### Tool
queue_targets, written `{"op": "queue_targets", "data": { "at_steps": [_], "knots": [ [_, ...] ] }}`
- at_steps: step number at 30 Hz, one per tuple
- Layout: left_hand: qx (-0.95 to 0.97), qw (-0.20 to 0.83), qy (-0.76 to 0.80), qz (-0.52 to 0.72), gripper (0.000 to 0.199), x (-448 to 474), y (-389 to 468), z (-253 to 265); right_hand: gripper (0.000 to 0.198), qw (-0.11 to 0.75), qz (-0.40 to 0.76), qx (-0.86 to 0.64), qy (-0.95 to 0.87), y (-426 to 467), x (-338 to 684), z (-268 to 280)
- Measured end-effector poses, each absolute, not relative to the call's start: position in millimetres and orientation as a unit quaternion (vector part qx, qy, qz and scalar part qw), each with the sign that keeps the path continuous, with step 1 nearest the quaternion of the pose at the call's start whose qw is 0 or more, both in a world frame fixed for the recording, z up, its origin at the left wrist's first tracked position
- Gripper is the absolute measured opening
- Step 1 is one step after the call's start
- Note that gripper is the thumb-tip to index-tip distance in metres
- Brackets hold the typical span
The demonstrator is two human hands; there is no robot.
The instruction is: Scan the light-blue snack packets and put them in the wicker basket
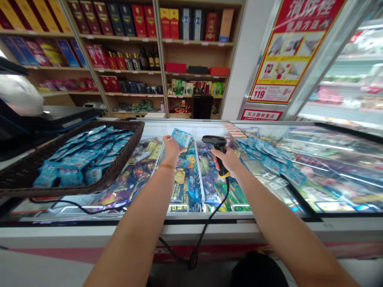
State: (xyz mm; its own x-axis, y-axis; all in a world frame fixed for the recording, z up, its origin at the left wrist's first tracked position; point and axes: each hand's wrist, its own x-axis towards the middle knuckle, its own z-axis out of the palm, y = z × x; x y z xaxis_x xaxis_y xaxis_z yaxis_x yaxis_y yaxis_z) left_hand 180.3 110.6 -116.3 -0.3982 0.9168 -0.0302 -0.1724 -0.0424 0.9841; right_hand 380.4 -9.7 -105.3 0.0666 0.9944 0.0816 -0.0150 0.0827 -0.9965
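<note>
Over the chest freezer, my left hand [172, 146] is closed on the edge of a small blue packet [181, 138], its printed side turned up. My right hand [225, 158] wraps around the grip of a black barcode scanner [214, 140] with a yellow-trimmed base, and its head faces left toward the packet. A black cable hangs from the scanner down past the freezer's front edge. To the left, a dark wicker basket [136, 137] holds many similar blue packets [89, 149]. More blue packets [266, 153] lie in a loose pile on the freezer's glass at the right.
Below the hands, the freezer's glass top [140, 203] covers bagged frozen goods and white wire dividers [199, 171]. Shelves of boxes and bottles [161, 40] stand behind. A red fire-hydrant sign [287, 52] hangs on the right. Dark counter equipment [56, 115] sits at the left.
</note>
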Motion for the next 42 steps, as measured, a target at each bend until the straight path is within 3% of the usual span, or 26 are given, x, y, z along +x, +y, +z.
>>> {"op": "queue_targets", "data": {
  "at_steps": [3,8,10,15,19,27,42],
  "knots": [
    [0.322,0.456,0.522,0.645,0.007,177.6,109.6,-122.4,0.035,0.535,0.465,-0.492,-0.506,-9.5,380.3,-106.3],
    [0.36,0.473,0.468,0.653,0.049,170.9,106.3,-125.2,0.039,0.531,0.461,-0.502,-0.504,-10.0,379.9,-107.4],
    [0.374,0.464,0.463,0.657,0.057,170.9,105.0,-126.4,0.039,0.527,0.462,-0.502,-0.506,-10.6,380.0,-107.8],
    [0.438,0.361,0.504,0.651,0.048,168.7,107.7,-130.4,0.037,0.52,0.444,-0.508,-0.524,-12.4,378.5,-108.9],
    [0.483,0.409,0.424,0.648,0.025,168.7,109.4,-132.3,0.037,0.509,0.429,-0.517,-0.538,-14.5,374.7,-108.3],
    [0.446,0.491,0.378,0.646,0.042,168.0,105.7,-134.4,0.035,0.492,0.404,-0.519,-0.57,-20.4,367.8,-107.7],
    [0.443,0.484,0.394,0.643,0.019,173.9,101.7,-133.3,0.032,0.487,0.397,-0.524,-0.574,-22.8,366.7,-107.7]
  ]
}}
